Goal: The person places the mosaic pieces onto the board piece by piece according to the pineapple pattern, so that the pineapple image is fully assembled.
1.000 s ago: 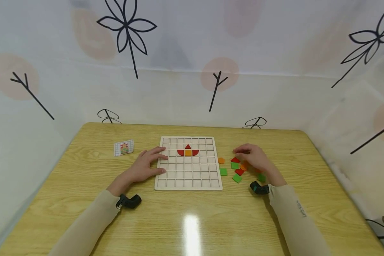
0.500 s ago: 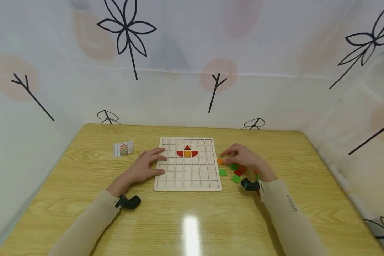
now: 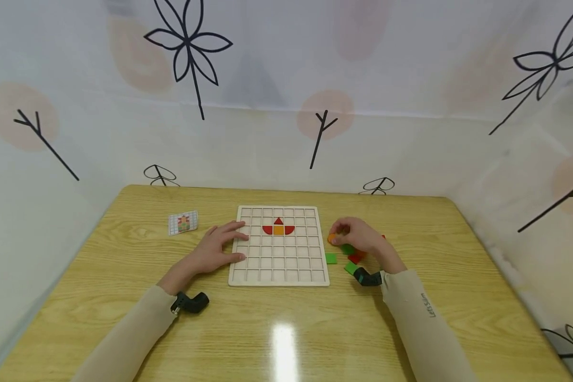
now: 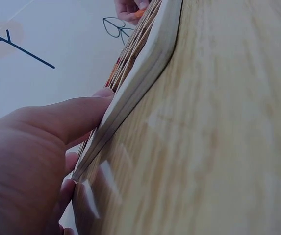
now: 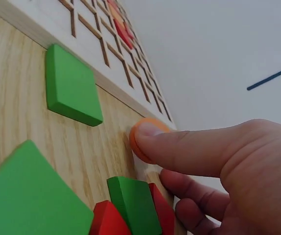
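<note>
The gridded board [image 3: 279, 258], pale and square on the desk [image 3: 219, 339], is being touched at its left rim by the spread, empty left hand [image 3: 215, 248]; red pieces [image 3: 289, 230] and an orange square [image 3: 279, 230] are being held in its cells; beside its right rim, an orange disc [image 3: 331, 239] is being pinched by the nearly closed right hand [image 3: 356, 233].

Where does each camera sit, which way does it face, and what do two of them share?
Head: on the person's head, facing forward and down at the grid board; left hand, right hand and both sleeves show.
Left wrist: on that wrist, facing the board's edge; left thumb and fingers show large, part of the right hand at the top.
Right wrist: on that wrist, facing the orange piece pinched by its hand, whose thumb and fingers show.
Shared by both wrist views: board and right hand.
</note>
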The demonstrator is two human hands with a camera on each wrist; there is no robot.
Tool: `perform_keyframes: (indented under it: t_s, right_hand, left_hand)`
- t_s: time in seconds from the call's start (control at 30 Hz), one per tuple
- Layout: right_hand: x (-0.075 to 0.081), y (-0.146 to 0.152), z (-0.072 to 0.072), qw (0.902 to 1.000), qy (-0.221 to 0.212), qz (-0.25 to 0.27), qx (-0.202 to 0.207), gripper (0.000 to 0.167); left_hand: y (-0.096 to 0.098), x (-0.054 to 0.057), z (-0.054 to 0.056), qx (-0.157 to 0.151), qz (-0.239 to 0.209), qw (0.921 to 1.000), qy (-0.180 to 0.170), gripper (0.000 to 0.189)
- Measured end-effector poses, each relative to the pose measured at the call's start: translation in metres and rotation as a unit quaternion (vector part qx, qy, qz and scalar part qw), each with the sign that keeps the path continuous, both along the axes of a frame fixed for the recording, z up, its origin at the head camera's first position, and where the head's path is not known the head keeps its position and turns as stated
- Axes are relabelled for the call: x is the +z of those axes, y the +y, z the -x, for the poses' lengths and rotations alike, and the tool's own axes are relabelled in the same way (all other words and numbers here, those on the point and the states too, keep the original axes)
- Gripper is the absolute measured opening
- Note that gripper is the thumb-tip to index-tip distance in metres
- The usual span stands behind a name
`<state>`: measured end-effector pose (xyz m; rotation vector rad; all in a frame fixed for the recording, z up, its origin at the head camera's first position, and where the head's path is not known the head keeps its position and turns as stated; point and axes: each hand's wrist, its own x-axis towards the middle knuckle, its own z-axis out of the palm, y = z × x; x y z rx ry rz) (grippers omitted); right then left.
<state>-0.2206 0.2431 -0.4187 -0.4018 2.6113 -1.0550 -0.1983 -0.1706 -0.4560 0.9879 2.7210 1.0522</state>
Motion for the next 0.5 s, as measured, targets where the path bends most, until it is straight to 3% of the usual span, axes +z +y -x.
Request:
perform_keyframes:
  t_s: [0.17,0.5]
  right_hand:
    - [-0.0031,0.0014,0.0025,0.9992,-0.009,0.022,-0.032,0.010]
    - [-0.0004,0.0007,-0.0007,0.9948,-0.011,0.062,-0.080,0.020]
  left_hand:
    - [-0.0006,0.0003,0.0008,0.001,0.005,1.0000,0.006,0.042]
    - [-0.0006,0.0040,-0.0008,0.001,0.006,1.0000,0.001,0.043]
